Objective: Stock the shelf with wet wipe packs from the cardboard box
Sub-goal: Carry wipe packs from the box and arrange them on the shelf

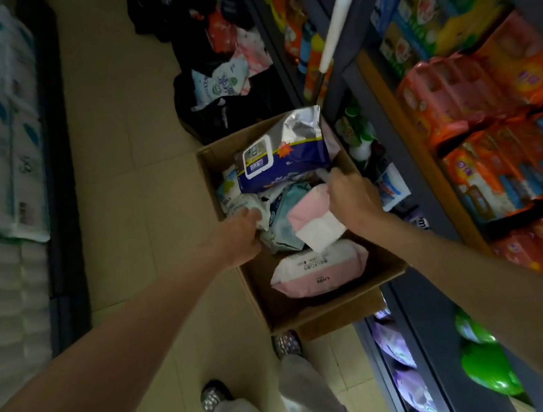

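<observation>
The right hand (354,200) has its fingers clamped on a pink-and-white pack (313,221) above the box (311,307); the left hand (241,235) grips another inside. Lift both clear before turning shelfward.

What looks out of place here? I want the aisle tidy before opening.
The packs in the brown cardboard box lie jumbled, a blue and silver wipe pack tilted on top. Behind it, open black plastic bags of loose packs sit on the tiled floor.
</observation>
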A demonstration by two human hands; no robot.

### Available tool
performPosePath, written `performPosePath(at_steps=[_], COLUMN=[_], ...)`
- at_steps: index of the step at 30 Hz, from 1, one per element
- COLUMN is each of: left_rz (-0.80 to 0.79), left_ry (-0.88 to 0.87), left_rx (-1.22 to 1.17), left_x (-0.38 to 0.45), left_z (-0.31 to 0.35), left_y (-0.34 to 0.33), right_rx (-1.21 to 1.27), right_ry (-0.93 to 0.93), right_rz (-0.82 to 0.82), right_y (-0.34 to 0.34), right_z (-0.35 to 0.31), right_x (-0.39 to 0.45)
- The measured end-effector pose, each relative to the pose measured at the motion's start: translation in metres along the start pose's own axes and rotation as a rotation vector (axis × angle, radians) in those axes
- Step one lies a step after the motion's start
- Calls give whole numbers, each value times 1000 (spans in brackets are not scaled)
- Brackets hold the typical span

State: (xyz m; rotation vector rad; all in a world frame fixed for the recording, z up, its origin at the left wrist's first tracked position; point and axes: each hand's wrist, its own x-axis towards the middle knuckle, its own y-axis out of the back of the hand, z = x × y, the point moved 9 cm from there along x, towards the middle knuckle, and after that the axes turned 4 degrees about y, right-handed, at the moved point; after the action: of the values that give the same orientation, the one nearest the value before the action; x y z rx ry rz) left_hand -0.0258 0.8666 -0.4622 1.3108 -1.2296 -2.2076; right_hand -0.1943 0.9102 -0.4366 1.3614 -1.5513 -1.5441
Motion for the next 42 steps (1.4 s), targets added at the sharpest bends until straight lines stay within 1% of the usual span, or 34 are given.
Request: performPosePath(at_steps=[2,4,6,7,9,10,12,13,14,16,19,22,24,26,29,31,33,36,37,38,39,40,41,42], left_rz=[110,214,261,292,396,452,598,688,793,1000,1230,1445,1595,1715,1773,1772,1779,1812,1820,1819,1806,1783,1752,1721], left_ry=[44,25,-5,11,63,96,189,211,201,177,228,204,230,328,428,484,564,747,806,858,905,946,982,1014], left_rx=[-110,-135,-59,-19,-7,-73,-317,-416,-463,-471,-463,-407,-256,61,602,848,925,888,874,867,872,893,927,966], left_x=[-9,-24,-47,-63,-97,-116,-165,-194,-227,-295,-397,-509,-593,-673,-763,-807,-847,-896,-909,-920,-931,-941,-950,-959], left_z=[-16,-27,-38,-47,-73,-91,-133,-154,-171,-205,-257,-292,-303,-301,-277,-266,-266,-284,-291,-297,-302,-305,-308,-310], left_y=[21,47,68,79,102,115,148,167,186,220,259,294,312,325,331,325,314,291,283,276,271,267,266,266], right_rx=[-31,-55,-115,-148,-242,-251,-243,-209,-154,-14,82,156,268,418,608,730,864,1028,1077,1114,1112,1034,881,690], right_ry=[93,321,588,730,978,1054,1180,1228,1269,1359,1486,1508,1471,1447,1470,1493,1503,1551,1564,1593,1664,1772,1880,1950], right_rz=[49,80,87,127,278,367,527,617,702,834,1024,1143,1172,1180,1101,981,868,759,753,785,842,900,967,1043], right_y=[38,73,100,114,148,168,211,236,262,313,375,422,447,463,465,463,465,464,461,456,449,438,423,407], right_z=[-32,-86,-147,-178,-237,-262,-315,-341,-369,-423,-503,-563,-586,-602,-639,-673,-707,-756,-767,-775,-781,-789,-799,-812], right_x=[3,-4,-20,-32,-61,-75,-102,-117,-135,-174,-245,-302,-322,-334,-350,-369,-394,-437,-451,-468,-489,-512,-535,-554])
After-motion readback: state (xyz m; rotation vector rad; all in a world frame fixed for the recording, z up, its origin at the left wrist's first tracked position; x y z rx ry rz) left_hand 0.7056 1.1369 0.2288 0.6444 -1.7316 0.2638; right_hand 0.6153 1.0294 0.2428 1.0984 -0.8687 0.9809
